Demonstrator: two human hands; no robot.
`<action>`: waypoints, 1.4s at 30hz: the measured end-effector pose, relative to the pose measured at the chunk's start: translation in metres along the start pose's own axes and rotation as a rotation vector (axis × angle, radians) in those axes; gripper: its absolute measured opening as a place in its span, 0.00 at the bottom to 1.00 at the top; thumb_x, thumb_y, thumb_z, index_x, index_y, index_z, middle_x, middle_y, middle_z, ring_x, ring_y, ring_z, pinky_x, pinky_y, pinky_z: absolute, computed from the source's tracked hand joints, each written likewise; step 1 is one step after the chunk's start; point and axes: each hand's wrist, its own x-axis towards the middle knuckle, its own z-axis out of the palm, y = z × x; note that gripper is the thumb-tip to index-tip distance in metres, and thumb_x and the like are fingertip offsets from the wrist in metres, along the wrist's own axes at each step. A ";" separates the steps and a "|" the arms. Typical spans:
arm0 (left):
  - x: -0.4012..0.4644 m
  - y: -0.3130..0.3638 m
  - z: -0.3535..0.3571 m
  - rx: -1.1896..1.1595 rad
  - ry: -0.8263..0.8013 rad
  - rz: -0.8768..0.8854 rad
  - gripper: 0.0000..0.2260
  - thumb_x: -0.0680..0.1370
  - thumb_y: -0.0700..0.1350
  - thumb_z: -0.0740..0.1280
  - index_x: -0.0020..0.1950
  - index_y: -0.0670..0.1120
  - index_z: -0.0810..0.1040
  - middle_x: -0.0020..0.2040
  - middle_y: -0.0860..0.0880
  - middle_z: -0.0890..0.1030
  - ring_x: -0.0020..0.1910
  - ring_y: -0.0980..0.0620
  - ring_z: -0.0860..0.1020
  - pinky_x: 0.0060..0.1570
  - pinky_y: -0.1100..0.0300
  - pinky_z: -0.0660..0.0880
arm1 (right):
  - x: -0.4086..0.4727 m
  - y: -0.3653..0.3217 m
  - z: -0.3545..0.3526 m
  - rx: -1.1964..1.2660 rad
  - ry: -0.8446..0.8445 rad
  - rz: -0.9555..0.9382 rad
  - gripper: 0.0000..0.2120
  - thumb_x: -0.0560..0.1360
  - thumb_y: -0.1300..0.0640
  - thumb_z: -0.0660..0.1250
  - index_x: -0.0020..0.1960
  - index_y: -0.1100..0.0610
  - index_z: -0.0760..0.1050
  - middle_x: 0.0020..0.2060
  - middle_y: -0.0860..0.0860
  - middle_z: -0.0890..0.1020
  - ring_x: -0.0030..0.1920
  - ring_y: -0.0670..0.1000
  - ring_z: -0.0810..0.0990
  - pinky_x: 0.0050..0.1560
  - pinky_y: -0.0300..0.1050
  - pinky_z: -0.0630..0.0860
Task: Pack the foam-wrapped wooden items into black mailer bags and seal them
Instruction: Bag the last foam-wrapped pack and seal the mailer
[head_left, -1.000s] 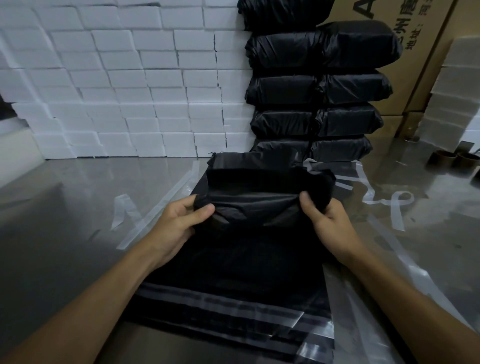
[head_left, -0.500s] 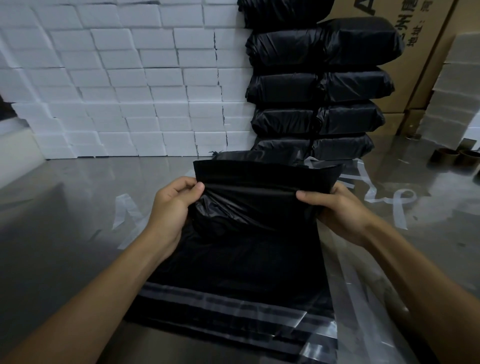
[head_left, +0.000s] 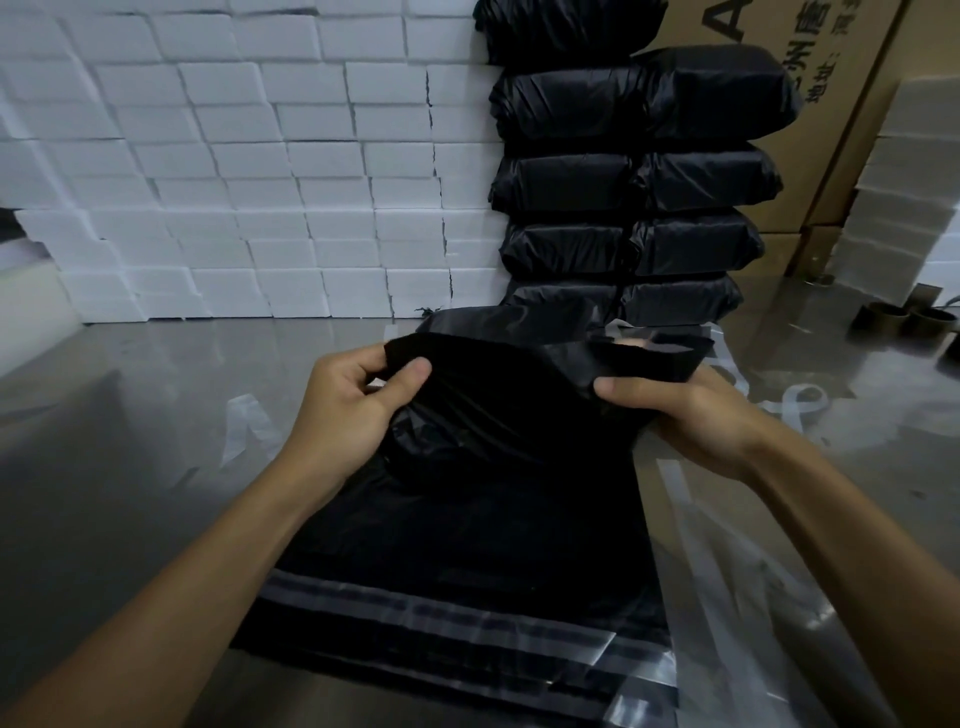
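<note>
Right now a filled black mailer bag (head_left: 498, 415) is lying on the steel surface (head_left: 130, 415) in front of the person, its flap (head_left: 545, 364) being held up off the bulging body; the left hand (head_left: 343, 410) is pinching the flap's left corner, thumb on top and fingers curled behind it; the right hand (head_left: 691, 415) is gripping the right edge, thumb pressing the near face, fingers hidden behind the plastic. Underneath, a pile of flat empty bags (head_left: 457, 613) is lying with their shiny seal strips (head_left: 431, 608) facing the person; beyond, a stack of packed bags (head_left: 628, 182) is leaning by a wall of white foam blocks (head_left: 234, 182); loose clear strips (head_left: 753, 571) are lying to the right.
</note>
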 end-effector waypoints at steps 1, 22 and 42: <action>0.000 0.000 0.000 -0.012 0.005 -0.013 0.07 0.75 0.46 0.71 0.46 0.58 0.86 0.45 0.52 0.86 0.45 0.55 0.84 0.45 0.65 0.78 | -0.002 -0.001 -0.003 -0.038 0.020 0.006 0.16 0.68 0.50 0.78 0.54 0.52 0.83 0.54 0.52 0.85 0.57 0.52 0.84 0.55 0.41 0.79; 0.006 -0.003 -0.016 -0.251 0.203 -0.315 0.10 0.82 0.44 0.62 0.49 0.43 0.81 0.44 0.49 0.86 0.44 0.53 0.84 0.40 0.64 0.79 | -0.011 0.003 -0.032 -0.192 -0.188 -0.052 0.20 0.67 0.53 0.80 0.57 0.56 0.84 0.53 0.59 0.85 0.56 0.58 0.83 0.56 0.42 0.77; 0.008 -0.003 -0.012 -0.154 0.205 -0.243 0.12 0.82 0.47 0.62 0.44 0.48 0.83 0.42 0.51 0.85 0.38 0.53 0.83 0.36 0.61 0.79 | -0.014 0.008 -0.050 -0.172 0.032 0.002 0.19 0.72 0.61 0.69 0.52 0.77 0.76 0.50 0.66 0.84 0.53 0.62 0.83 0.55 0.43 0.77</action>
